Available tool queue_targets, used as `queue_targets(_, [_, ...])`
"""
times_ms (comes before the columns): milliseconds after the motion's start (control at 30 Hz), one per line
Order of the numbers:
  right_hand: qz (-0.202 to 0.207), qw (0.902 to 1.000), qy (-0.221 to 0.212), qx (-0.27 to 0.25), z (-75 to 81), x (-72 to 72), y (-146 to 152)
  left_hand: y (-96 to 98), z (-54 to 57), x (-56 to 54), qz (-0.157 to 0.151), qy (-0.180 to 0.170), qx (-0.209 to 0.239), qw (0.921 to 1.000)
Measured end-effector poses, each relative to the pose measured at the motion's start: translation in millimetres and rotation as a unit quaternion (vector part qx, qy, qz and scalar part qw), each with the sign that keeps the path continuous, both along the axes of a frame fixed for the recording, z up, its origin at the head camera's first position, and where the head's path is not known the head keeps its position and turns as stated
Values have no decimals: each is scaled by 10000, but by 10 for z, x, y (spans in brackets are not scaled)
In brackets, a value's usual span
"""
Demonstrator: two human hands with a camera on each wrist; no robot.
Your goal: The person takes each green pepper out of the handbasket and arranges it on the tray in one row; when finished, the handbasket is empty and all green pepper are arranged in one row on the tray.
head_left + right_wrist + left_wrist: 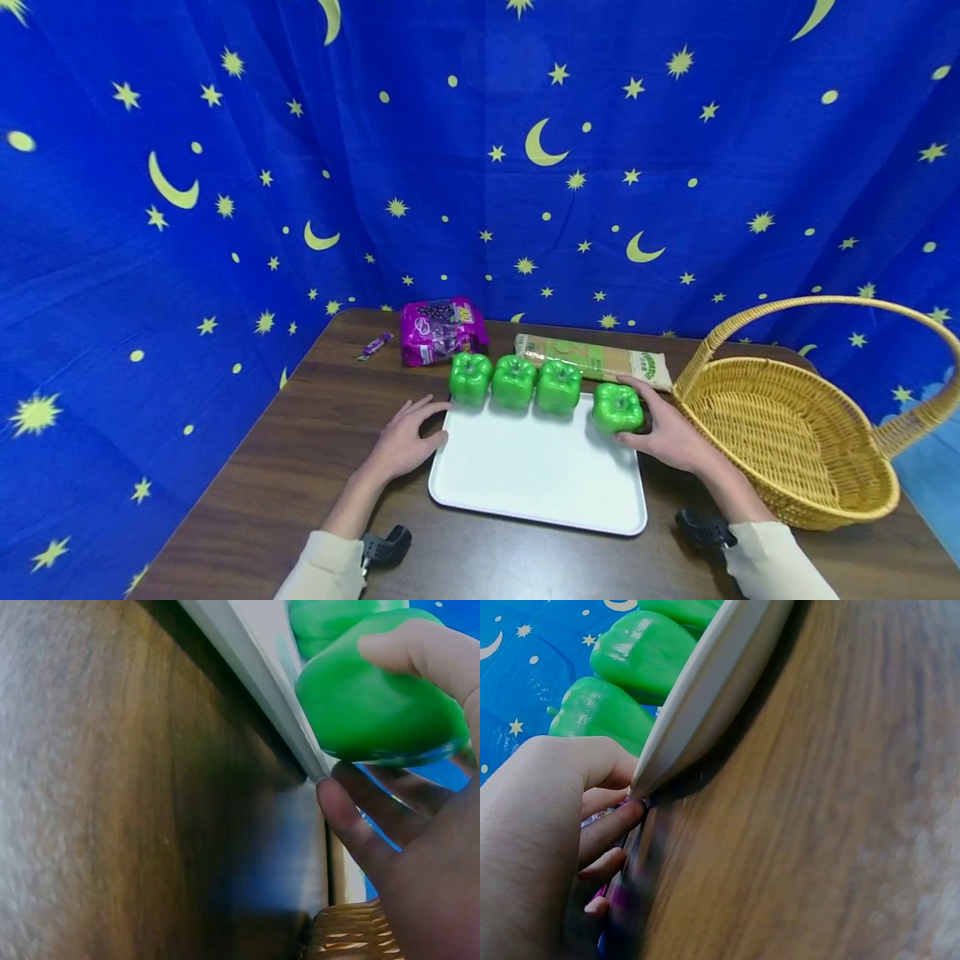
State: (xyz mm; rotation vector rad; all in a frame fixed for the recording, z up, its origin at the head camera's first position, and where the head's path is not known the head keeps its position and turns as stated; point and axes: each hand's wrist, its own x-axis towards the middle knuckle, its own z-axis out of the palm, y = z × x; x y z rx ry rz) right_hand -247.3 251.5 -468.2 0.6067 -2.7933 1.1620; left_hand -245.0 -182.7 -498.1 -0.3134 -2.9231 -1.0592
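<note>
My right hand [671, 429] holds a green bell pepper [617, 407] at the white tray's back right corner, thumb on its near side and fingers behind. In the right wrist view, the thumb lies on the pepper [375, 701] and a fingertip is at the tray rim [259, 667]. The other three bell peppers [513, 382] stand in a row along the back edge of the tray [540, 471]. Beside the tray's left edge is my left hand [405, 442], its fingers loosely bent. Fingertips touch the rim [697, 697] in the left wrist view.
Behind the peppers lie a purple candy bag [441, 332] and a long pack of noodles [600, 358]. One wrapped candy [375, 346] lies left of the bag. A wicker basket [795, 425] with a tall handle stands on the right. A blue starry curtain [480, 167] hangs behind the wooden table [292, 450].
</note>
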Motion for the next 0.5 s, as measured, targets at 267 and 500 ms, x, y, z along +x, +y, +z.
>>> queue_targets(267, [-110,9994,-193,-281,-14,26,7,23,5,-16,12,-36,-39,10000])
queue_targets(500, [-264,9996,-62,-54,-25,17,-31,19,11,-6,26,-19,-65,10000])
